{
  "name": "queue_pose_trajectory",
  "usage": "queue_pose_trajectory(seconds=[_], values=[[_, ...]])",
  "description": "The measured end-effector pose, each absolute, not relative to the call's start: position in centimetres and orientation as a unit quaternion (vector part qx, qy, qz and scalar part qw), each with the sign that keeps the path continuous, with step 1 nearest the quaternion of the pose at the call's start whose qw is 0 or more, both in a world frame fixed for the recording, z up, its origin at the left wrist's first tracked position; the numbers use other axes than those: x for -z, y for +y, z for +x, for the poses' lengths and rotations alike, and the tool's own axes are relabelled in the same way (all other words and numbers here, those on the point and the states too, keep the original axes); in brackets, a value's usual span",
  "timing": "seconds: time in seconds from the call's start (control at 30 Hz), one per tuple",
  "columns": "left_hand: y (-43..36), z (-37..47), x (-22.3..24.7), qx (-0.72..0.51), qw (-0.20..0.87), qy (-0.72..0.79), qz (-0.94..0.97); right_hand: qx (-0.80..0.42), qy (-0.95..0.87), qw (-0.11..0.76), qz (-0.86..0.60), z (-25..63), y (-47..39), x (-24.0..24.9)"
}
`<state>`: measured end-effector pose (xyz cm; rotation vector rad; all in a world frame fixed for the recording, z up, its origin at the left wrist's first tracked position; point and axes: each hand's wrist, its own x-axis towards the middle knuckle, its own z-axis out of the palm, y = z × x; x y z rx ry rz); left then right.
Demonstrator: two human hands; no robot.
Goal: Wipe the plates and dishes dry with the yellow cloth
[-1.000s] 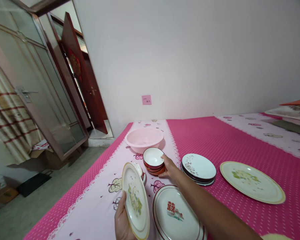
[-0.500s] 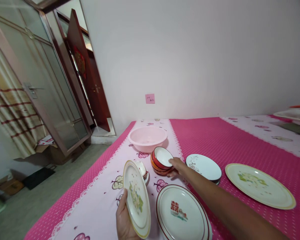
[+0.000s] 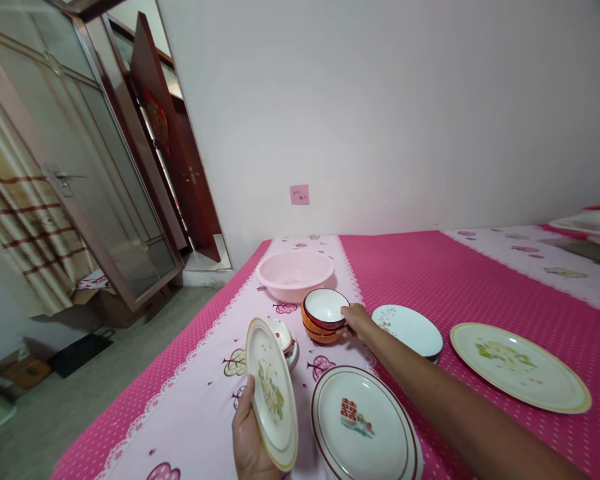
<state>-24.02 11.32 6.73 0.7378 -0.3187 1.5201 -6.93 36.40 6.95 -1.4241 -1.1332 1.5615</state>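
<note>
My left hand (image 3: 254,433) grips the lower left side of an oval plate (image 3: 270,393) with a yellow rim and a green leaf print, tilted nearly upright. My right hand (image 3: 354,320) has its fingers on the rim of a dark red bowl (image 3: 325,320), white inside. Under that bowl are orange bowls (image 3: 316,335) in a stack. Behind the oval plate, small white bowls (image 3: 280,335) with red marks are partly hidden. Between my arms lies a round plate (image 3: 363,423) with a dark red rim and a red printed character.
A pink basin (image 3: 295,277) stands behind the bowls. To the right lie a white plate with a floral print (image 3: 410,330), stacked on something, and another yellow-rimmed oval plate (image 3: 520,367). Everything rests on a pink patterned cloth (image 3: 180,427) against a white wall.
The dark red bowl has tipped from a tilt to nearly level on the orange bowls, my right hand still on its rim. The oval plate stays in my left hand.
</note>
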Motion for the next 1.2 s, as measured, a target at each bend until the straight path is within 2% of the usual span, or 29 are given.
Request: queue_pose_trajectory(seconds=[0.33, 0.53, 0.67, 0.8, 0.9, 1.07, 1.2], values=[[11.6, -24.5, -6.0, -0.673, 0.648, -0.145, 0.325, -0.589, -0.436, 0.330, -0.595, -5.7, 34.3, -7.4], [11.6, -24.9, -5.0, -0.685, 0.652, -0.122, 0.303, -0.573, -0.457, 0.360, -0.577, -3.8, 31.5, -7.0], [11.3, -24.9, -4.9, -0.705, 0.654, -0.072, 0.266, -0.537, -0.488, 0.409, -0.553, 3.0, 28.5, -6.9], [11.3, -24.4, -5.4, -0.686, 0.671, -0.097, 0.265, -0.457, -0.432, 0.470, -0.620, 14.1, 26.4, -7.1], [11.4, -23.7, -5.7, -0.659, 0.684, -0.132, 0.284, -0.449, -0.366, 0.473, -0.664, 19.1, 26.0, -6.6], [11.5, -23.0, -6.2, -0.629, 0.690, -0.151, 0.325, -0.550, -0.352, 0.441, -0.616, 16.4, 28.0, -4.9], [11.5, -23.1, -6.3, -0.623, 0.693, -0.146, 0.333, -0.569, -0.342, 0.406, -0.628, 12.9, 30.6, -4.3]])
